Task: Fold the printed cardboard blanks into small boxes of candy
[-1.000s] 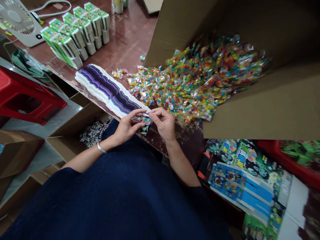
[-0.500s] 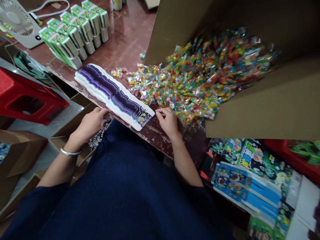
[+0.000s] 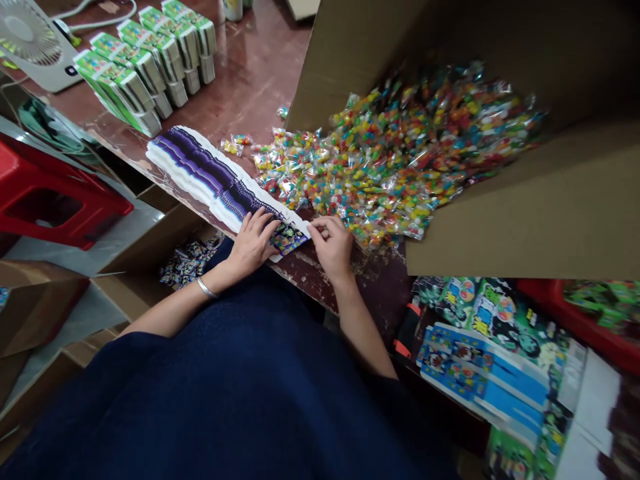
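A fanned row of flat purple-and-white printed cards lies along the near edge of the brown table. My left hand rests on the near end of that row, fingers spread flat on the top card. My right hand is just to the right, fingers curled and pinched at the end card's edge; what they hold is too small to make out. Right beyond my right hand lies a heap of small clear packets of coloured sweets, spilling from a big tipped cardboard box.
Rows of green-and-white small boxes stand at the back left beside a white fan. A red stool and open cartons sit lower left. Stacks of printed green and blue flat cartons lie lower right.
A second ago both hands held a small card together. My left hand then dropped down left toward the carton below and has come back onto the card row. My right hand stayed.
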`<state>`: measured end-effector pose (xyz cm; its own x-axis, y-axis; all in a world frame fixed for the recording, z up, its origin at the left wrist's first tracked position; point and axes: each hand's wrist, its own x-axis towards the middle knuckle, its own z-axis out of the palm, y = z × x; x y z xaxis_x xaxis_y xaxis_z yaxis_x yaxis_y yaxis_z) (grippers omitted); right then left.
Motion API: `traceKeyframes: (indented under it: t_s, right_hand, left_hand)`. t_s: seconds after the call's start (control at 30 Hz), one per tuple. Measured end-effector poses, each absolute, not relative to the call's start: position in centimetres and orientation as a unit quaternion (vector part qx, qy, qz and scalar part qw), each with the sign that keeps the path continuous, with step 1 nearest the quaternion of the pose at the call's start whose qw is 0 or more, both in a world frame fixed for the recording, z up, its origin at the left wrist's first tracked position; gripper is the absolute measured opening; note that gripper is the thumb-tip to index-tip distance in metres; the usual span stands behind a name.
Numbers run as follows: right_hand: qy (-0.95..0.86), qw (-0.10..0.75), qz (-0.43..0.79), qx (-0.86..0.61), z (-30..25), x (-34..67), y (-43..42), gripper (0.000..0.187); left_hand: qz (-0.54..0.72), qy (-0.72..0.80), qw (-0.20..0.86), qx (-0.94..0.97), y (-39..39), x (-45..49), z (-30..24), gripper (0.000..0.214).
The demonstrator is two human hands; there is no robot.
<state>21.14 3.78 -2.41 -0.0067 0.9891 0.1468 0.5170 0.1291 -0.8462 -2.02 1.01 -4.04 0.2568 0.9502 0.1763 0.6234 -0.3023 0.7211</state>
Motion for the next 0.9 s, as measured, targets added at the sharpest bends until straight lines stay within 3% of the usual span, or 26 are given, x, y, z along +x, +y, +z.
traceKeyframes:
  t_s: [0.13, 0.27, 0.37, 0.47, 0.57, 0.8, 0.9]
  right_hand:
    - [-0.566, 0.440, 0.460, -0.524, 0.6, 21.3, 3.1, 0.029]
    - [-0.565, 0.461, 0.491, -0.477, 2.8, 20.6, 2.5, 0.031]
    - [-0.581, 0.472, 0.468, -0.469, 3.4, 19.9, 1.7, 0.028]
    - [-0.643, 0.484, 0.356, -0.475, 3.3, 19.6, 0.8, 0.031]
    - [-0.721, 0.435, 0.277, -0.462, 3.1, 19.4, 0.0, 0.038]
    - [-0.678, 0.370, 0.475, -0.422, 3.3, 19.5, 0.3, 0.031]
    - [-0.640, 0.409, 0.480, -0.439, 3.2, 19.7, 0.7, 0.035]
  left_hand:
    - [0.369, 0.482, 0.415, 0.678, 0.7, -2.5, -0.8, 0.025]
    - [0.326, 0.383, 0.681, 0.532, 0.9, -2.7, 1.7, 0.036]
    - [0.303, 0.291, 0.804, 0.421, 1.0, -2.4, 1.9, 0.044]
    - [0.338, 0.249, 0.834, 0.357, 0.9, -2.0, 1.4, 0.054]
    - [0.357, 0.259, 0.828, 0.347, 0.8, -2.0, 1.0, 0.059]
    - [0.322, 0.281, 0.800, 0.421, 0.6, -2.1, 1.6, 0.052]
    - [0.334, 0.292, 0.773, 0.453, 0.4, -1.8, 2.2, 0.049]
